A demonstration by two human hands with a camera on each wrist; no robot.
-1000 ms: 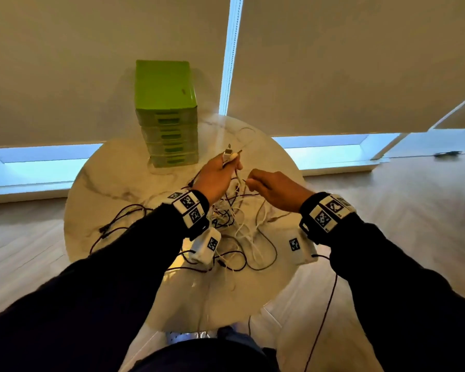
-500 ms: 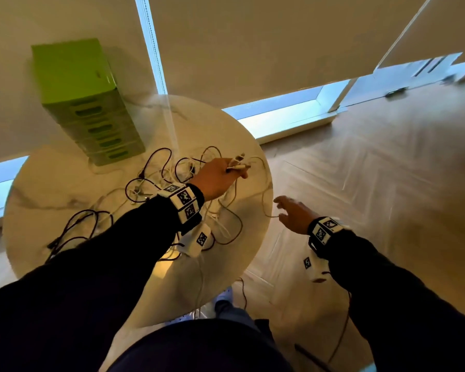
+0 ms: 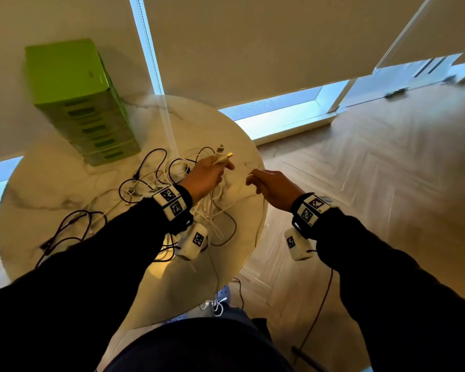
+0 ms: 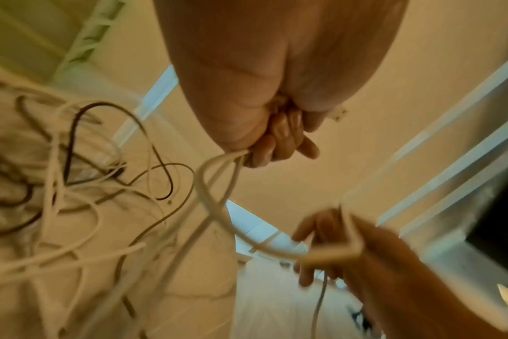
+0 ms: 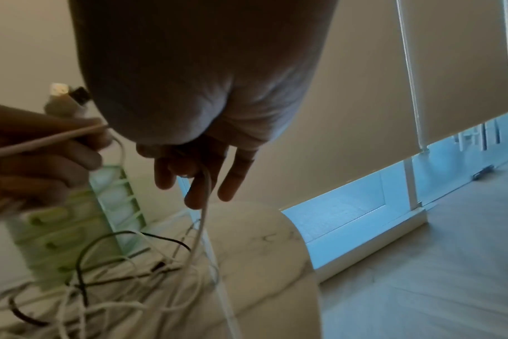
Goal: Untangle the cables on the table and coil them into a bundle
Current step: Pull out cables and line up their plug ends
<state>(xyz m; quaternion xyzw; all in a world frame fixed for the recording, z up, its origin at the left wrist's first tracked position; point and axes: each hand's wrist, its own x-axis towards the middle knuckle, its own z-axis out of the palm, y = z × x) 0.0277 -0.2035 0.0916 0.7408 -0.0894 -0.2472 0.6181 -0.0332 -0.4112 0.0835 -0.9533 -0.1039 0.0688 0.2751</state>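
A tangle of white and black cables [image 3: 156,181] lies on the round marble table [image 3: 65,189]. My left hand [image 3: 218,167] is raised over the tangle and grips several white cable strands [image 4: 215,206]. Their USB plugs [image 3: 223,157] stick out above its fingers, and the plugs [image 5: 64,98] also show in the right wrist view. My right hand [image 3: 255,178] is just right of it, over the table's right edge. Its fingers [image 5: 200,181] curl round a white cable [image 5: 202,220] that drops to the tangle.
A green drawer unit [image 3: 81,103] stands at the back left of the table. More black cable loops [image 3: 73,224] lie at the front left. Wood floor [image 3: 373,183] lies right of the table, and a shoe [image 3: 220,302] shows under its near edge.
My right hand swung out past the table's right edge, then came back close to the left hand. The left hand kept its grip on the plugs. The head view shifted.
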